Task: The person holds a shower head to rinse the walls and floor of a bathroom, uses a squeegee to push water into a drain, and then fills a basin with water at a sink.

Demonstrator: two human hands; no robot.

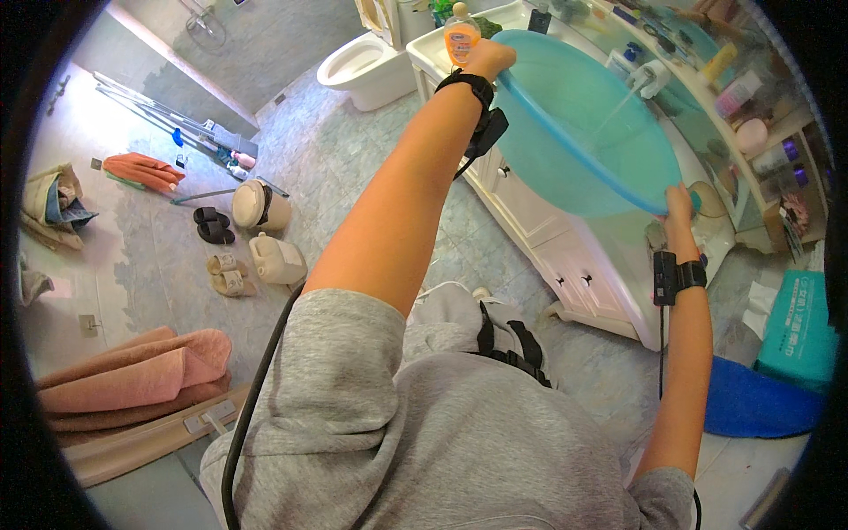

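Observation:
A large translucent blue plastic basin [530,132] is tilted over the sink counter, its open side facing the mirror. My left hand [491,57] grips its rim at the upper left. At the opposite end of that rim is my right hand [677,204], fingers closed round the edge. Water runs in a thin stream from the white faucet [649,78] into the basin. Right beside my left hand stands a bottle of orange liquid [460,41]. The sink bowl is largely hidden by the basin.
Below the counter is a white vanity cabinet [530,205]. A toilet [364,66] stands beyond it. Slippers [228,275], a lidded bin [255,207] and a plastic jug [278,258] sit on the floor at left. A teal tissue box [795,331] is at right.

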